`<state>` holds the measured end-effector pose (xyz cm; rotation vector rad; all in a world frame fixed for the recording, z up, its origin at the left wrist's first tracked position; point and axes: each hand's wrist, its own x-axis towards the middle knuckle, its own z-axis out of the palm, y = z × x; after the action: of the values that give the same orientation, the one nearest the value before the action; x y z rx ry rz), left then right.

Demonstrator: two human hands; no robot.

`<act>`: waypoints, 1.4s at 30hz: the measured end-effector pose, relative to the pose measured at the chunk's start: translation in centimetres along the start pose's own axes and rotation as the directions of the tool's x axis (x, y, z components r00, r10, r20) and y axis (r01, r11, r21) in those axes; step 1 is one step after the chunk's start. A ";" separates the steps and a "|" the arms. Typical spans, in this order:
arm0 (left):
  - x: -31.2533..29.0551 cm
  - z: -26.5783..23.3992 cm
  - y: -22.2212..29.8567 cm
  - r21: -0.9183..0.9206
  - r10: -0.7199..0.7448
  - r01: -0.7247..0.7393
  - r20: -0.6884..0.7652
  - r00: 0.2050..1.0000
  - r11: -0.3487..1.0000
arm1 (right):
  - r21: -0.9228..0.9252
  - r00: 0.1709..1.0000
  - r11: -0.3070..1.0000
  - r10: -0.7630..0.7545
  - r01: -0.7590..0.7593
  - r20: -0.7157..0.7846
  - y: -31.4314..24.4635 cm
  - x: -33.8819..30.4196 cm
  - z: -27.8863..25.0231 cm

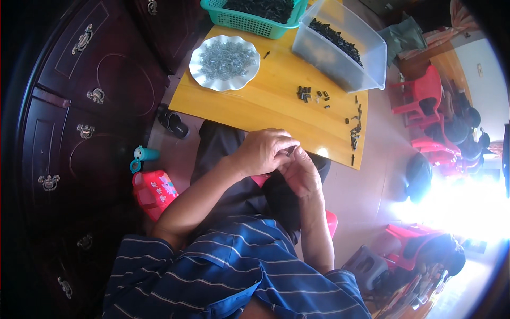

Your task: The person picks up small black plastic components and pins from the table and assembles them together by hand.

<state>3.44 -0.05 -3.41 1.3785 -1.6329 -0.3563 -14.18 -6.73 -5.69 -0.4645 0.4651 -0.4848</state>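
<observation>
Meeting hands: the left hand (265,150) and the right hand (303,175) come together just off the near edge of the table (265,101), above the lap.
Fingers: bent and narrow, thumbs and fingertips gathered close; I cannot tell which hand has the grip.
Held piece: what looks like a small dark piece (290,151) sits between the fingertips, mostly covered, so its long axis and the way it points cannot be read.
Loose pieces: a cluster of short dark pieces (304,93) lies right of the table's middle, set at mixed angles.
Right edge: a row of slim dark pieces (355,135) runs from far to near; the nearest one has its long axis nearly along that edge.
Lone piece: a single dark piece (266,54) lies aslant just beside the plate.
White plate: the scalloped plate (234,85) bears a heap of clear pieces (226,59).
Far side: a green basket (239,22) and a translucent bin (366,80) contain more dark pieces.
</observation>
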 end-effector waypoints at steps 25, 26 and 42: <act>0.5 0.0 1.2 0.046 -0.022 0.028 -0.124 0.992 0.999 | 0.361 0.998 0.931 -0.060 0.046 0.028 1.8 0.9 0.2; 0.5 0.1 1.2 0.046 -0.021 0.026 -0.121 0.992 0.999 | 0.366 0.998 0.929 -0.055 0.047 0.012 1.9 0.8 0.4; 0.6 -0.4 1.4 0.002 -0.070 0.070 -0.088 0.994 0.998 | 0.362 0.998 0.932 0.011 -0.032 0.062 1.6 0.8 -0.1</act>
<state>2.93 -0.06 -1.96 1.4379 -1.5180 -0.3283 -13.09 -5.93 -6.90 -0.1153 0.3135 -0.5215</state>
